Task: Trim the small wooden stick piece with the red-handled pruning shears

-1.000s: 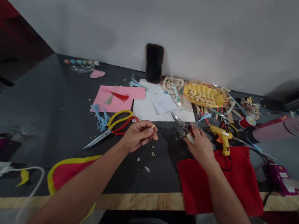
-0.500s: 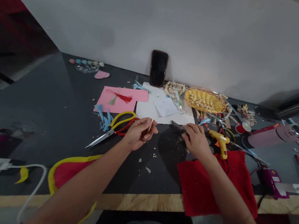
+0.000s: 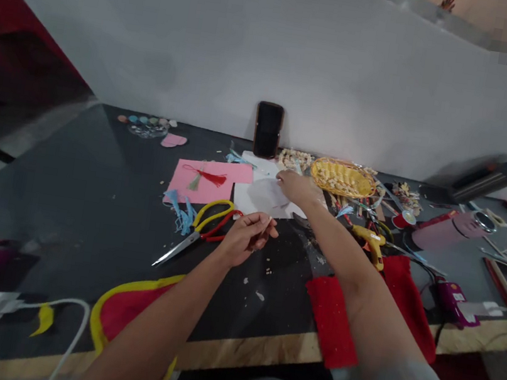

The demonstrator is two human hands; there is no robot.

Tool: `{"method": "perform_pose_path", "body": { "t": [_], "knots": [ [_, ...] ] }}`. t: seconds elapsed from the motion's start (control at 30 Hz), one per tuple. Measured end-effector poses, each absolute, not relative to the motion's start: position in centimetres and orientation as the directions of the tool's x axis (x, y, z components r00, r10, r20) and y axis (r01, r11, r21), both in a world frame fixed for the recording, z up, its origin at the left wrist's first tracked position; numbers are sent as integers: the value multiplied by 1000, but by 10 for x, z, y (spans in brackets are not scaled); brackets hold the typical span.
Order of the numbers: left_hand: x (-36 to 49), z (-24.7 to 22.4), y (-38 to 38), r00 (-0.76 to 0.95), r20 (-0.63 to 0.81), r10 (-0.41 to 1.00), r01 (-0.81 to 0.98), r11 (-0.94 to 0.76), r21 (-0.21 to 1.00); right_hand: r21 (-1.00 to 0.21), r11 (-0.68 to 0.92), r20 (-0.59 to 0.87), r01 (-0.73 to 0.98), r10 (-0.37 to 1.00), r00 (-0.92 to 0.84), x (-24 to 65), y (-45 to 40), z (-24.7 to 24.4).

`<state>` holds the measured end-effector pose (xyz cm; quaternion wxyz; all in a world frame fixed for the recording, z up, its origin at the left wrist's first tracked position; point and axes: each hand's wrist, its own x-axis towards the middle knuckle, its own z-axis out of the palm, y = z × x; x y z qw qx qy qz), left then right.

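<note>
My left hand (image 3: 251,237) is closed in a pinch around a thin pale stick (image 3: 270,221), of which only a short tip shows. Stretched out over the white paper (image 3: 247,200), my right hand (image 3: 299,188) has its fingertips bent together near the paper's far part; what they hold, if anything, is too small to make out. A dark blade (image 3: 300,220) lies below my right forearm, partly hidden. Just left of my left hand are scissors (image 3: 197,232) with yellow and red handles. Pink paper (image 3: 180,173) bears a red tassel (image 3: 212,178) and a green tassel.
A phone (image 3: 267,130) leans on the wall. Right of it stand a yellow basket (image 3: 363,184), a yellow glue gun (image 3: 372,242) and a pink bottle (image 3: 447,230). Red cloth (image 3: 332,329) hangs over the front edge. Blue tassels (image 3: 183,212) lie near the scissors.
My right hand has left the dark blade and moved forward and left over the white paper. My left hand keeps its pinch on the stick, now turned so less of it shows.
</note>
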<state>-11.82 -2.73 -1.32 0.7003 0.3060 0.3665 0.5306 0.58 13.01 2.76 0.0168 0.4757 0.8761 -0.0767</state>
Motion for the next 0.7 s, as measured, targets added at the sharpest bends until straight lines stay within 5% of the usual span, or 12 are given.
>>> {"method": "perform_pose_path", "body": {
  "t": [0.4,0.53,0.7],
  "knots": [
    [-118,0,-26,176,-253,951,-468,308,829,-237,519,-41,822,840,-542,9,118,38],
    [-115,7,-25,147,-287,947,-447,322,835,-489,627,157,606,747,-646,34,68,49],
    [-105,11,-30,225,-354,908,-334,413,847,-499,704,297,506,687,-663,69,4,36]
  ]
}}
